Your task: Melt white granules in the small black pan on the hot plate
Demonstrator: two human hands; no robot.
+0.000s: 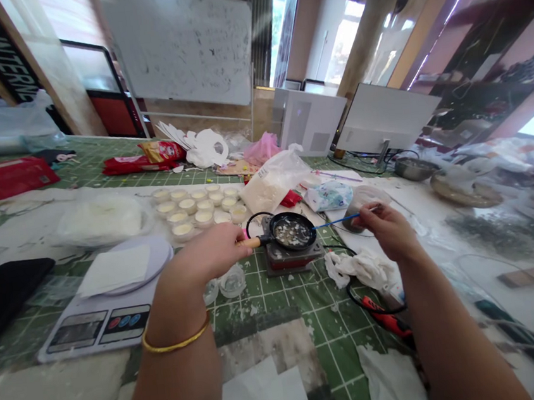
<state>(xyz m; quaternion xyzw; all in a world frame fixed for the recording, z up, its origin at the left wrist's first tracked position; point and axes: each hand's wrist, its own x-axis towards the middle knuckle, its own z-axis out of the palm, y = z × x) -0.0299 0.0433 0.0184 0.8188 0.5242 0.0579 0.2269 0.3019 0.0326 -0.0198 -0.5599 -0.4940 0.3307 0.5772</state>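
The left hand [215,251] has its fingers closed around the tan wooden handle [253,243] of a small round black pan [293,230], which sits just beyond those fingertips on a squat grey-and-red heater [290,264]. The right hand [392,230] pinches a thin blue stick [338,220], whose far end reaches the pan's rim; pale bits, perhaps wax flakes, lie inside. Beyond the left fingers stand small round cups of cream-coloured filling [187,206]; just below the right fingers lies crumpled white cloth or tissue [364,268].
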